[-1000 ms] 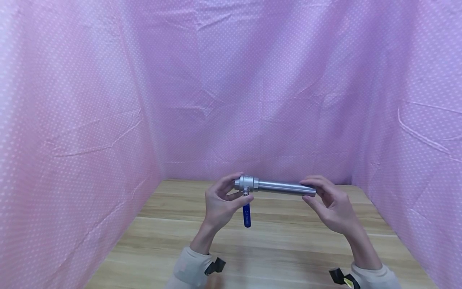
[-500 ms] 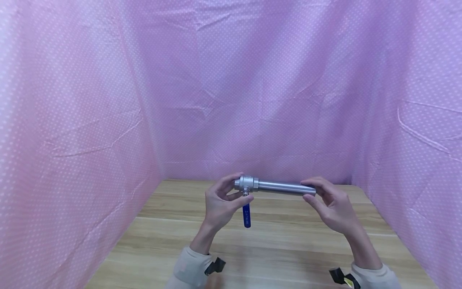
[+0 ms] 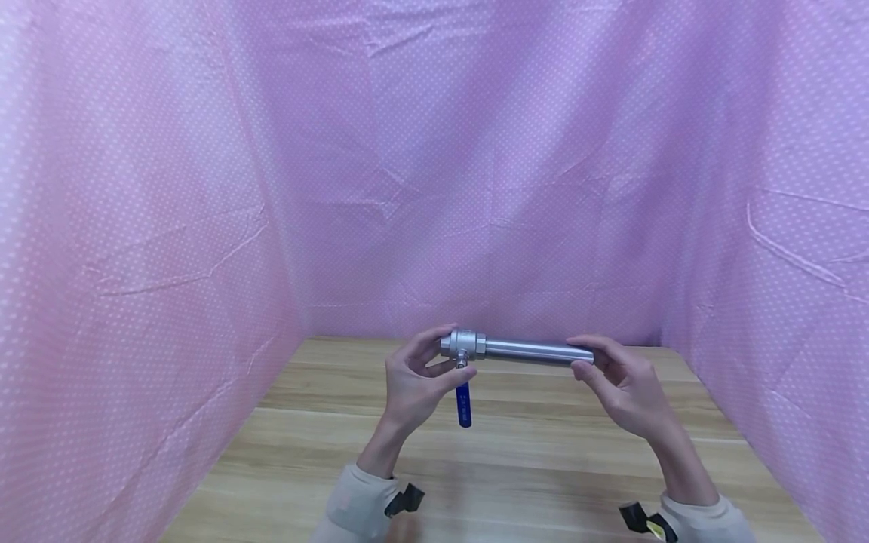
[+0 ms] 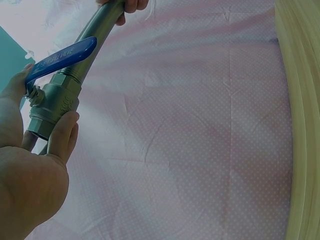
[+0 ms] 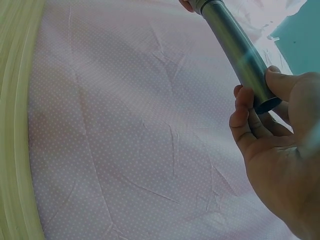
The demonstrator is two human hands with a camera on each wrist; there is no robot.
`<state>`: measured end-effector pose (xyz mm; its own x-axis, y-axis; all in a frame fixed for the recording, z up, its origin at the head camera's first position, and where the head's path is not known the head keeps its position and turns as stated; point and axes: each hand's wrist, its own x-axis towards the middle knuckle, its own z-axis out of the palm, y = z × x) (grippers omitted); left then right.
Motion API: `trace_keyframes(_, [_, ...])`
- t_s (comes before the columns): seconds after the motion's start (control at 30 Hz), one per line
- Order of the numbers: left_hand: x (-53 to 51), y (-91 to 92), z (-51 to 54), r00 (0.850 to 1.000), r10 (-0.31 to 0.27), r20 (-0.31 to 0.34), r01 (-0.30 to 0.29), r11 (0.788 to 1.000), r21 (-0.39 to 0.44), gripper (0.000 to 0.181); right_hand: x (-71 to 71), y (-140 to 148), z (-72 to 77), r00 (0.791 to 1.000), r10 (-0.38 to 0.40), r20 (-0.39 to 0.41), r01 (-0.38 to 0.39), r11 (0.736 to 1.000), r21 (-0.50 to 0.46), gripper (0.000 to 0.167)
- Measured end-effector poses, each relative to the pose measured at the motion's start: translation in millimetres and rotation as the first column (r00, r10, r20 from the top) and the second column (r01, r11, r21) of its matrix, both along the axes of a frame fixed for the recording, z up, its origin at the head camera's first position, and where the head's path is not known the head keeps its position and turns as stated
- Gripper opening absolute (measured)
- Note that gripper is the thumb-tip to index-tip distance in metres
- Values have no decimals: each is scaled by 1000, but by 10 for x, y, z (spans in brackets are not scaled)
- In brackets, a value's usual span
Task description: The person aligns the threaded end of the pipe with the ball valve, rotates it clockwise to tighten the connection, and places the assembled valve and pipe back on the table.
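Observation:
A metal ball valve (image 3: 465,344) with a blue lever handle (image 3: 464,406) is joined to a smooth steel pipe (image 3: 532,351), and both are held up above the table. My left hand (image 3: 416,381) grips the valve body, its thumb near the base of the handle. In the left wrist view the valve (image 4: 56,102) has its open end towards the palm and raised lettering on its side. At the pipe's other end my right hand (image 3: 627,388) pinches it between thumb and fingers. The right wrist view shows the pipe's (image 5: 240,52) hollow end between those fingers.
Below the hands lies a wood-grain table (image 3: 516,467). Pink dotted cloth (image 3: 475,188) hangs behind it and along both sides. Black wrist straps (image 3: 405,500) sit at the cuffs of both light sleeves (image 3: 360,505).
My right thumb and fingers have shifted slightly around the pipe's end, the thumb moving up a little. The valve, its handle and my left hand stay in place.

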<state>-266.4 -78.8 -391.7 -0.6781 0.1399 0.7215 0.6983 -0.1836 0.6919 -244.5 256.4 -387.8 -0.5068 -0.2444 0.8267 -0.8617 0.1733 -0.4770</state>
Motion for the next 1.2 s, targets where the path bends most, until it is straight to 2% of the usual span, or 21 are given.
trace_keyframes(0.17, [-5,-1,-2,1000,-1,2,1,1000,0,65,-40,-32,14,988,145,-47,-148,986,-75,54])
trace_keyframes(0.33, [-9,3,-5,1000,1,14,0,1000,-2,64,-58,-39,12,986,158,-61,-162,984,-77,56])
trace_keyframes(0.53, [2,4,5,999,10,31,-10,1000,-5,64,-68,-33,8,989,133,-71,-138,988,-75,54])
trace_keyframes(0.73, [0,2,1,1000,-2,20,2,1000,1,64,-57,-28,9,991,112,-69,-117,991,-63,49])
trace_keyframes(0.87, [1,0,-3,1000,0,17,0,1000,2,64,-35,-1,-11,999,-1,-43,1,1000,-4,48])
trace_keyframes(0.97, [-1,-1,-6,1000,3,17,-3,1000,1,64,-1,12,-12,995,-100,-13,101,994,47,46])
trace_keyframes(1.03, [-4,-1,-7,1000,4,10,-4,1000,0,64,20,14,-5,991,-137,8,136,989,67,44])
trace_keyframes(1.13, [-11,0,-14,1000,3,-9,-3,1000,-1,64,35,12,6,989,-142,31,140,988,63,45])
trace_keyframes(1.2, [-10,2,-12,1000,2,-9,-2,1000,-1,64,13,3,5,997,-76,17,75,997,19,47])
